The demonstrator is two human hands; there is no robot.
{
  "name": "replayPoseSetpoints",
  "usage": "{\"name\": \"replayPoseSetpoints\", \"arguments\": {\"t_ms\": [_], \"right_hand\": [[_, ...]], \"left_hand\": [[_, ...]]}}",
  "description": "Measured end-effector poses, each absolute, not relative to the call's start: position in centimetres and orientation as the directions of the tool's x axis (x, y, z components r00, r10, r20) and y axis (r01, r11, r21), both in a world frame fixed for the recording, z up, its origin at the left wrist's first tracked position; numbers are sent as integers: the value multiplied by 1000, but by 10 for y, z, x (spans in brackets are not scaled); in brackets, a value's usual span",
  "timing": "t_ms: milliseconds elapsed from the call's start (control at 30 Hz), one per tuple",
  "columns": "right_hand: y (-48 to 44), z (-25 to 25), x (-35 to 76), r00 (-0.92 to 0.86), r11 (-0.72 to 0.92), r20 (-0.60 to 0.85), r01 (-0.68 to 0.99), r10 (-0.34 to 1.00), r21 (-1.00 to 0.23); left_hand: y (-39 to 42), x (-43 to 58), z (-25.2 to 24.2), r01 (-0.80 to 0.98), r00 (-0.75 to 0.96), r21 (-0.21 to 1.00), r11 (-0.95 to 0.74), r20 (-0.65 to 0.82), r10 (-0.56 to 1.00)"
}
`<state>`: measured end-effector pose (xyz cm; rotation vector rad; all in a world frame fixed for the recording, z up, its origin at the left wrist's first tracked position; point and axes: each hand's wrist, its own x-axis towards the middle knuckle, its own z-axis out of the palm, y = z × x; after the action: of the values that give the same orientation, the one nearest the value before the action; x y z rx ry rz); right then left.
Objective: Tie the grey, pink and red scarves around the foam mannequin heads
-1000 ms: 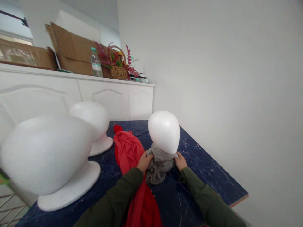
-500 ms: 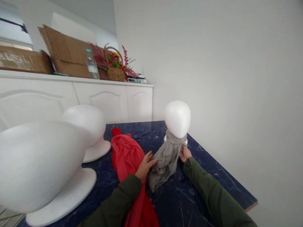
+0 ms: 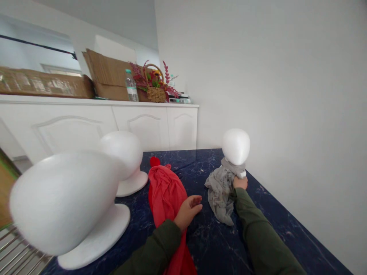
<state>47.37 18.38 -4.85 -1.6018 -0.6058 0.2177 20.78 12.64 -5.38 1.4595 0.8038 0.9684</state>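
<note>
Grey scarf (image 3: 219,189) around its neck, the white head (image 3: 236,146) has shifted to the table's (image 3: 215,244) far right edge, leaving only the right hand (image 3: 240,182) grasping cloth (the left hand (image 3: 188,212) has let go).

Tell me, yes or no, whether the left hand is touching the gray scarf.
No, dark blue tabletop shows between the left hand and the gray scarf.

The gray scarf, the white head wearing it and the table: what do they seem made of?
Gray scarf: thin, matt cloth, by its fine crumpled folds; fibre unclear.
White head: probably foam or plastic, by its smooth surface and soft sheen.
Table: looks like marble, slightly glossy, with pale veins on dark blue; stone or laminate, I can't tell.
</note>
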Motion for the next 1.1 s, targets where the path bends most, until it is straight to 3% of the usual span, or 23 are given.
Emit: {"name": "replayPoseSetpoints", "arguments": {"t_ms": [100, 167, 233, 300, 367, 467, 533, 600, 667, 733, 800, 867, 1000, 1100], "right_hand": [[179, -54, 472, 857, -75, 279, 343, 434, -936], [172, -54, 469, 854, -98, 324, 393, 407, -914], [160, -51, 465, 840, -112, 396, 464, 371, -879], [146, -47, 454, 762, -82, 557, 611, 331, -787], [131, -43, 434, 587, 6, 738, 781, 332, -624], [112, -47, 380, 280, 253, 809, 853, 517, -457], [104, -56, 335, 158, 374, 711, 762, 685, -529], [102, -65, 293, 136, 374, 551, 602, 823, -706], [107, -69, 262, 190, 242, 316, 332, 929, -912], [115, -67, 244, 182, 61, 54, -33, 982, -998], [123, -61, 238, 81, -70, -98, -293, 992, -954], [127, -56, 240, -18, -133, -137, -379, 990, -916], [122, -53, 255, -201, -177, -86, -492, 976, -852], [116, -57, 265, -256, -173, -25, -574, 966, -800]], "left_hand": [[127, 201, -37, 227, 351, 915, -335, 244, 904], [133, 188, -22, 461, 324, 743, -486, 369, 871], [143, 172, -10, 677, 325, 520, -521, 423, 846], [153, 154, -4, 856, 255, 348, -382, 360, 898], [161, 139, -4, 954, 94, 255, -156, 240, 966], [168, 126, -8, 971, -18, 238, -19, 149, 989], [169, 124, -10, 959, -3, 280, -44, 165, 986], [170, 126, -9, 938, 10, 339, -75, 189, 982], [171, 129, -5, 902, 40, 412, -127, 213, 976], [171, 132, -1, 851, 75, 490, -192, 247, 966], [168, 138, 5, 788, 107, 556, -265, 300, 948], [161, 146, 10, 715, 156, 603, -354, 357, 921], [137, 166, 17, 524, 390, 635, -567, 412, 823], [125, 176, 17, 439, 496, 639, -632, 414, 763]]}}
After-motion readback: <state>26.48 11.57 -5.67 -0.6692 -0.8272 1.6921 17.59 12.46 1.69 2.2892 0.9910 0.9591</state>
